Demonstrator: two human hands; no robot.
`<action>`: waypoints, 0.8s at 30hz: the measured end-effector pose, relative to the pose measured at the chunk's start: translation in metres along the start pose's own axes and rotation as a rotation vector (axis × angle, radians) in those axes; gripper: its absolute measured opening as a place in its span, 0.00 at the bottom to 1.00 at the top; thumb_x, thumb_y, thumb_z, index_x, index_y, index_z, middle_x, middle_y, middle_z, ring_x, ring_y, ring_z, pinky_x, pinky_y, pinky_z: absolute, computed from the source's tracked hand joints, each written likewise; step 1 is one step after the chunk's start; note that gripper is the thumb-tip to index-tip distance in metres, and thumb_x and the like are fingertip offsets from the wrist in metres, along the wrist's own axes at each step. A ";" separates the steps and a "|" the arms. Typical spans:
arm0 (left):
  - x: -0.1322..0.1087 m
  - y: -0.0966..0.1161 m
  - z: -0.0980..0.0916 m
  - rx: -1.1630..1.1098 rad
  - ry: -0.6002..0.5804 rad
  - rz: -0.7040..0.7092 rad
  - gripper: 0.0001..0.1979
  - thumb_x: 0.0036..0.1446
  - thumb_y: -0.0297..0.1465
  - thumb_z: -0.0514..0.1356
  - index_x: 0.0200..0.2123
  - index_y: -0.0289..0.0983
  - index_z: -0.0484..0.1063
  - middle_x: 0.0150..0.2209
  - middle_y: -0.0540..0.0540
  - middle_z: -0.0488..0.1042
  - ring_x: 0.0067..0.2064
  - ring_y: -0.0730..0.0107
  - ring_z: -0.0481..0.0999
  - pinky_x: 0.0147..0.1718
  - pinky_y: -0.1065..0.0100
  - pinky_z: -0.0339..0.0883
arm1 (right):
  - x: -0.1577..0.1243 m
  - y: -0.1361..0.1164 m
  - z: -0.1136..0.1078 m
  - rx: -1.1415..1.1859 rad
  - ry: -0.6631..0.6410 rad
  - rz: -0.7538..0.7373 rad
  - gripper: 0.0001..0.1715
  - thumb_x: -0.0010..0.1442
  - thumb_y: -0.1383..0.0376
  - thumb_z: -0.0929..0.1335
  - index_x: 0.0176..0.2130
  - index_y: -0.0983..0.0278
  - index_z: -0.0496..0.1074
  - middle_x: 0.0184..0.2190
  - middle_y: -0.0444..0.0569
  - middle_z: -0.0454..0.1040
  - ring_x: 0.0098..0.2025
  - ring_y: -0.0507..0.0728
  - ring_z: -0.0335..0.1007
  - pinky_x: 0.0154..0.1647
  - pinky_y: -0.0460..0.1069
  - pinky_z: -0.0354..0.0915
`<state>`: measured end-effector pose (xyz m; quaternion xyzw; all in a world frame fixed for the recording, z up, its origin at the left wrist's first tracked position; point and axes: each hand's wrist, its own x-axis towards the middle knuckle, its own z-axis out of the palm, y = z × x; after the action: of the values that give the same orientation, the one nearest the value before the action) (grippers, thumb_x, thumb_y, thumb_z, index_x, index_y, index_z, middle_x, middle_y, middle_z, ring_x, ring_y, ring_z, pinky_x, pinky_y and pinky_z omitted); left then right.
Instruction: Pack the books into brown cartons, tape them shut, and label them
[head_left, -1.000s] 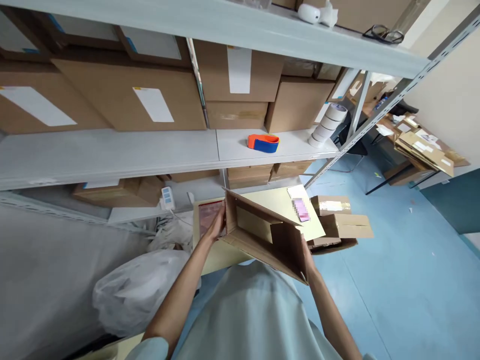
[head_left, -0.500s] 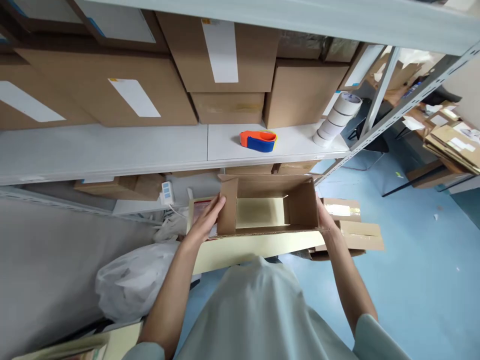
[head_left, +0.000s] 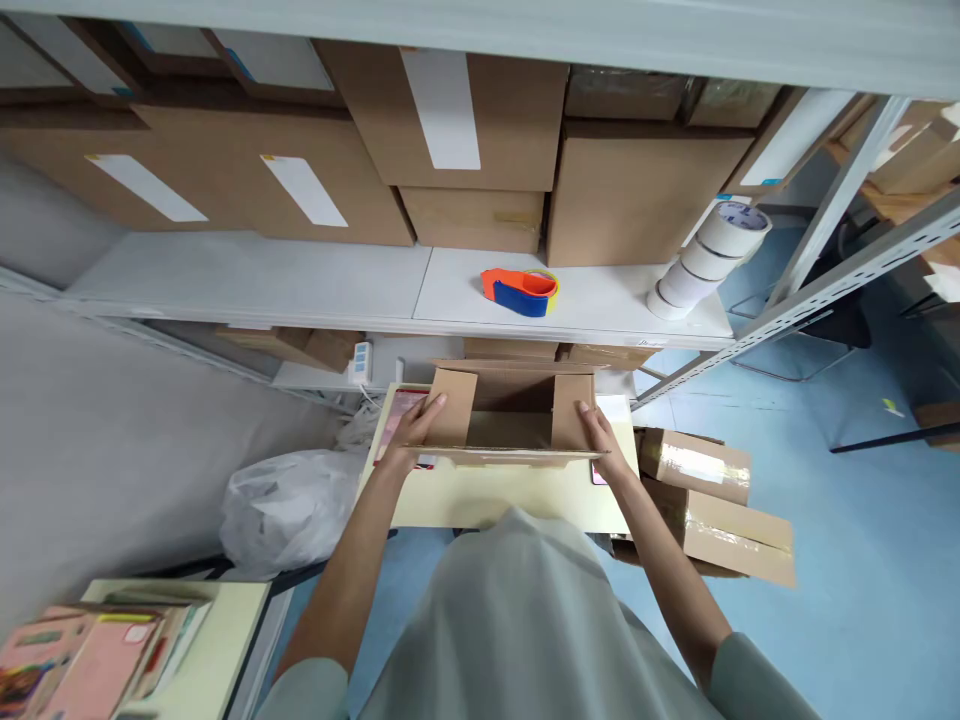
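Note:
An uncovered brown cardboard box [head_left: 514, 457] is held over the pale yellow table [head_left: 480, 503]. Its two short end flaps are folded inward, and I see nothing inside it. My left hand [head_left: 420, 425] grips the left end, thumb on the left flap [head_left: 451, 407]. At the other end my right hand [head_left: 600, 440] does the same, its thumb on the right flap [head_left: 570, 410]. The fingers under the box are hidden. Beneath and beside the box, partly covered, lies a flat item with a red edge [head_left: 396, 425] on the table.
On the shelf [head_left: 300, 275] ahead stand a red-blue tape dispenser [head_left: 521, 292], a stack of tape rolls [head_left: 709, 262] and several closed cartons [head_left: 645, 195]. Cartons [head_left: 724, 525] lie on the floor at right. A white plastic bag [head_left: 289, 510] and pink booklets [head_left: 97, 660] are at left.
The right end flap, upright before, is now folded inward under my right thumb. My right hand has come left and the view has shifted.

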<state>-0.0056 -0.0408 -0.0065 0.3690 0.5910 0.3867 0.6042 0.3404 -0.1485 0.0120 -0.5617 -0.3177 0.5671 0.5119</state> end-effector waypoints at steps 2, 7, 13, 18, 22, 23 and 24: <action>0.000 0.001 0.000 -0.054 -0.015 -0.017 0.42 0.49 0.59 0.77 0.60 0.38 0.82 0.60 0.37 0.85 0.66 0.36 0.80 0.65 0.47 0.77 | 0.002 -0.003 -0.001 -0.008 -0.042 -0.027 0.43 0.68 0.32 0.71 0.71 0.49 0.73 0.65 0.47 0.81 0.76 0.70 0.66 0.78 0.66 0.64; -0.019 -0.001 -0.019 -0.211 -0.137 0.152 0.55 0.49 0.72 0.68 0.70 0.44 0.75 0.75 0.37 0.70 0.79 0.40 0.64 0.72 0.46 0.67 | 0.004 0.004 -0.015 -0.045 0.000 -0.017 0.39 0.69 0.36 0.71 0.71 0.47 0.74 0.72 0.46 0.75 0.81 0.67 0.58 0.82 0.66 0.57; -0.040 0.003 -0.038 -0.122 -0.277 0.232 0.63 0.40 0.65 0.78 0.74 0.42 0.71 0.79 0.34 0.61 0.83 0.38 0.50 0.78 0.49 0.55 | -0.003 0.020 -0.021 -0.034 0.125 -0.052 0.41 0.68 0.38 0.74 0.72 0.48 0.72 0.76 0.43 0.69 0.81 0.66 0.57 0.83 0.64 0.57; -0.045 0.010 -0.057 -0.064 -0.523 0.106 0.60 0.38 0.65 0.78 0.72 0.45 0.74 0.76 0.35 0.68 0.78 0.31 0.62 0.70 0.43 0.70 | -0.017 0.024 -0.020 0.006 0.210 -0.125 0.32 0.67 0.40 0.75 0.64 0.49 0.79 0.72 0.47 0.74 0.77 0.68 0.65 0.80 0.66 0.62; -0.046 0.014 -0.063 0.315 -0.544 0.159 0.45 0.43 0.45 0.83 0.66 0.49 0.80 0.70 0.39 0.74 0.75 0.38 0.70 0.71 0.47 0.71 | -0.035 0.027 -0.024 -0.099 0.271 -0.205 0.31 0.69 0.40 0.74 0.63 0.48 0.79 0.76 0.46 0.69 0.80 0.68 0.60 0.81 0.66 0.58; -0.046 0.015 -0.062 0.378 -0.511 0.213 0.40 0.46 0.45 0.82 0.64 0.49 0.82 0.70 0.41 0.74 0.75 0.39 0.70 0.71 0.48 0.70 | -0.039 0.027 -0.025 -0.141 0.266 -0.217 0.31 0.69 0.39 0.73 0.63 0.49 0.80 0.77 0.47 0.67 0.81 0.68 0.58 0.81 0.66 0.57; -0.045 0.015 -0.060 0.424 -0.477 0.264 0.35 0.50 0.46 0.79 0.62 0.48 0.83 0.70 0.41 0.74 0.75 0.41 0.69 0.71 0.48 0.69 | -0.043 0.028 -0.026 -0.174 0.245 -0.219 0.32 0.71 0.36 0.71 0.61 0.50 0.81 0.78 0.47 0.65 0.81 0.69 0.56 0.82 0.66 0.57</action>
<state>-0.0661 -0.0760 0.0246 0.6396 0.4476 0.2329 0.5799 0.3529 -0.2022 -0.0050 -0.6306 -0.3602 0.4059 0.5548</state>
